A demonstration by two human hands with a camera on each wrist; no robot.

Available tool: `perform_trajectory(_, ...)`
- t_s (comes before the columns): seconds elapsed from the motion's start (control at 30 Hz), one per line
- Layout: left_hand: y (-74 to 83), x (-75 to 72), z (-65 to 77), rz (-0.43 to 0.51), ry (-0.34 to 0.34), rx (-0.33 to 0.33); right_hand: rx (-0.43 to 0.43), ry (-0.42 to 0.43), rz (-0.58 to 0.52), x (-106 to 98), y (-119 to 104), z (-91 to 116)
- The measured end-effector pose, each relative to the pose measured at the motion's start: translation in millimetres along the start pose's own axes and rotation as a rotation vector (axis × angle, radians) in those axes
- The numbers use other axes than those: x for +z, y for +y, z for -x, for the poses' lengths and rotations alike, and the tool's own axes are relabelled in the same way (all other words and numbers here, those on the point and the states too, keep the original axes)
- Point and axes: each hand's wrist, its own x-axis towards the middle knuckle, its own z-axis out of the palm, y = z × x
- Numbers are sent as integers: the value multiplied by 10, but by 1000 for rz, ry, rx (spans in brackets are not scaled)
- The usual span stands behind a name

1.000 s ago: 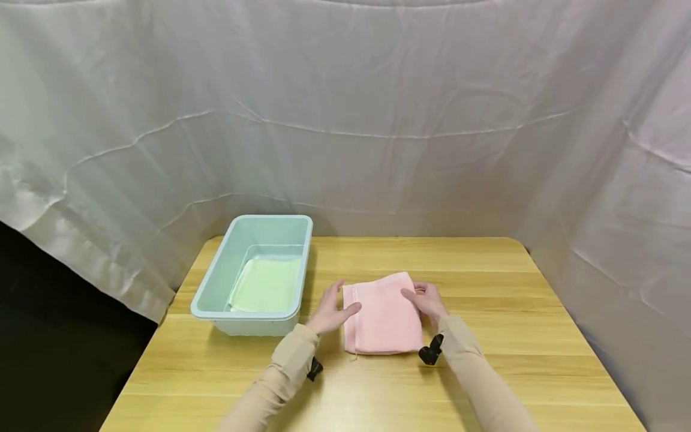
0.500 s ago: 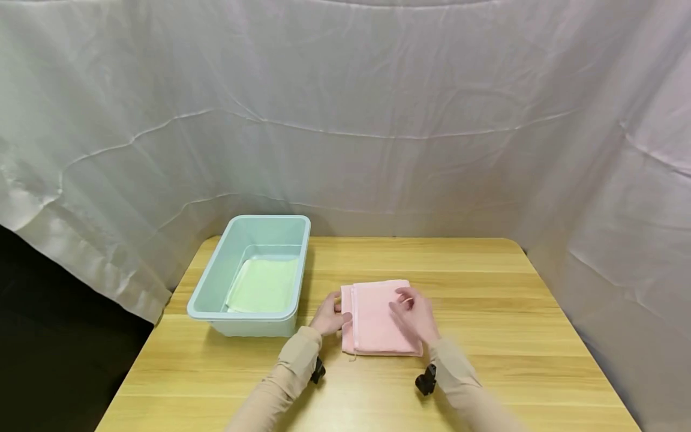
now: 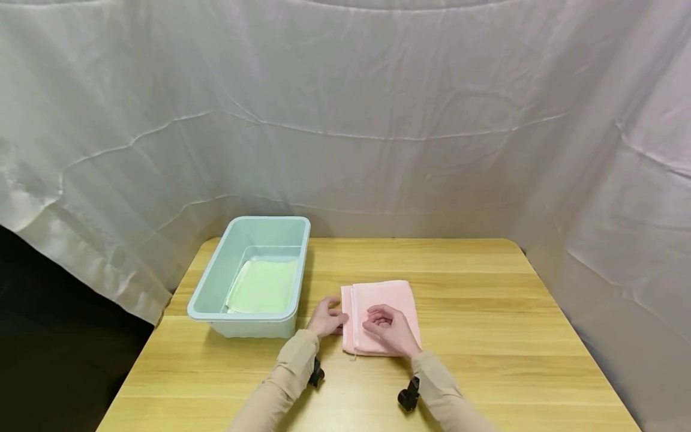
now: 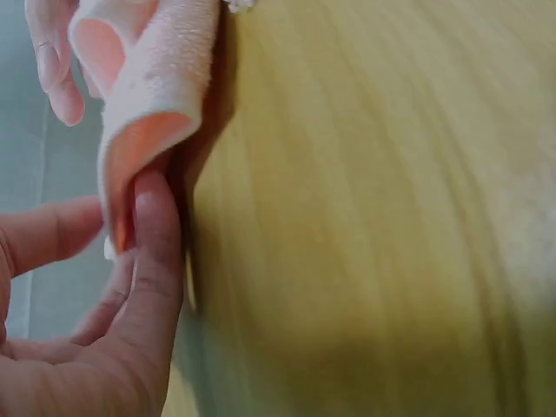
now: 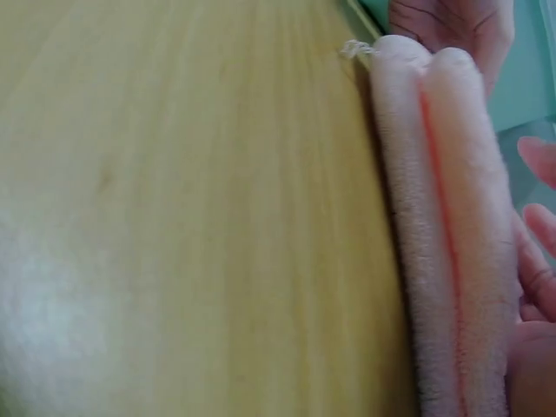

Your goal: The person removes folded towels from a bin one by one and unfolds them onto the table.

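A folded pink towel [image 3: 384,295] lies flat on the wooden table, a pale trim band running along its left part. At its left edge, my left hand [image 3: 326,319] pinches the cloth; in the left wrist view the thumb and fingers [image 4: 152,226] close on the open fold of the towel [image 4: 165,78]. My right hand [image 3: 393,330] hovers over the towel's middle, fingers loosely bent with nothing in them. From the right wrist, the towel's front edge [image 5: 469,200] shows two thick rounded layers, with the right fingers [image 5: 540,276] just above it.
A pale blue-green plastic basin [image 3: 249,315] stands to the left, close to my left hand. Inside it lies a folded light green towel [image 3: 264,287]. A grey curtain [image 3: 388,150] hangs behind the wooden table [image 3: 486,300].
The towel's far right corner has been straightened down. My right hand has let go of the right edge and moved left over the towel. My left hand has shifted slightly left at its edge.
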Motion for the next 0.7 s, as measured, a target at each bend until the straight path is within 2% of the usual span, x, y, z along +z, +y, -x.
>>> perform_trajectory(0.17, -66, -3, -21, 52, -40, 31, -1, -63, -2, 31, 36, 27)
perform_trajectory(0.33, -105, 1, -26, 89, -48, 48, -107, -158, 76, 48, -57, 99)
perform_trajectory(0.4, -113, 7, -29, 93, -49, 52, -147, -179, 105, 43, -66, 111)
perform_trajectory(0.57, -108, 15, -40, 100, -59, 60, -171, -215, 187, 21, 35, 89)
perform_trajectory(0.7, -117, 10, -52, 116, -76, 58, -175, -231, 203, 24, 47, 90)
